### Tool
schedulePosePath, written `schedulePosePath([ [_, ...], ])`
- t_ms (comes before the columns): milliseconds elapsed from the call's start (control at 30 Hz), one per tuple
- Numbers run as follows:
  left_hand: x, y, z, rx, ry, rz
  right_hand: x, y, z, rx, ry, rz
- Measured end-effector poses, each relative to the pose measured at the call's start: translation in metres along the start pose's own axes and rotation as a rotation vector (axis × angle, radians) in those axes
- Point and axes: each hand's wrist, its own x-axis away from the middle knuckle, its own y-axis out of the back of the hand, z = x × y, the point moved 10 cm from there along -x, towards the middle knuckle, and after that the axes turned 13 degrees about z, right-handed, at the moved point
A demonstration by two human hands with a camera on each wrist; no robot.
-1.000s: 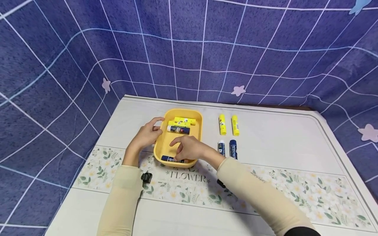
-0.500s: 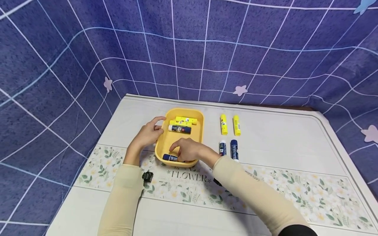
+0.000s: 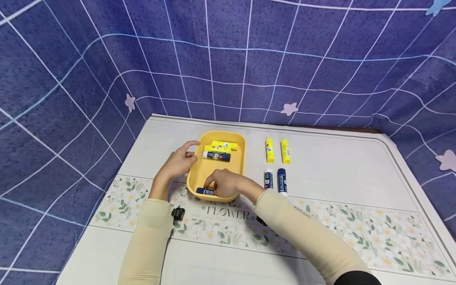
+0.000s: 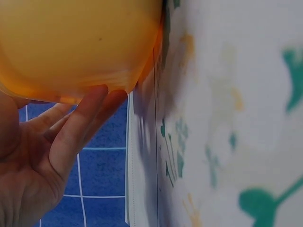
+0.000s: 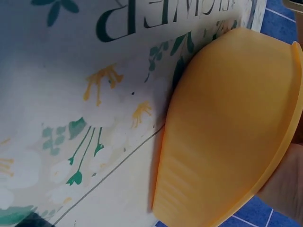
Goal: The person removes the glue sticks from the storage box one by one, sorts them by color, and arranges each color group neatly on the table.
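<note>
My left hand (image 3: 179, 160) holds the left rim of a yellow plastic tray (image 3: 191, 174). Its fingers (image 4: 78, 127) lie against the outer wall in the left wrist view. Inside the tray's near end, my right hand (image 3: 228, 183) grips a dark blue glue stick (image 3: 204, 191), its thumb and index finger down at the stick; the rest is covered by the hand. At the tray's far end lie two yellow glue sticks (image 3: 225, 145) and a dark blue glue stick with a white end (image 3: 216, 156). The right wrist view shows mostly the tray's outer wall (image 5: 232, 118).
Right of the tray, two yellow glue sticks (image 3: 269, 150) lie side by side on the table. Nearer are two dark blue ones (image 3: 282, 181), close to my right forearm. A flower-print cloth (image 3: 356, 233) covers the table. A blue gridded curtain (image 3: 228, 63) hangs behind.
My right hand's index finger and thumb have come down and closed on the dark blue glue stick at the tray's near end. The left hand keeps its place at the rim.
</note>
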Motion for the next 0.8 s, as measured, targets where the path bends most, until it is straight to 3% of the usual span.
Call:
schedulePosePath([
  [133,0.0,0.0,0.001,-0.001,0.006,-0.001,0.003,0.001,0.002,-0.038,0.023,0.001],
  [367,-0.001,-0.001,0.0,0.015,-0.007,0.012,0.014,0.007,-0.003,-0.237,0.058,-0.028],
  [600,-0.003,-0.001,-0.002,0.018,-0.022,0.019,0.044,0.027,-0.018,-0.422,0.117,-0.195],
  [800,-0.001,0.0,0.002,0.002,0.001,0.01,0.085,0.045,-0.044,-0.603,0.171,-0.362],
])
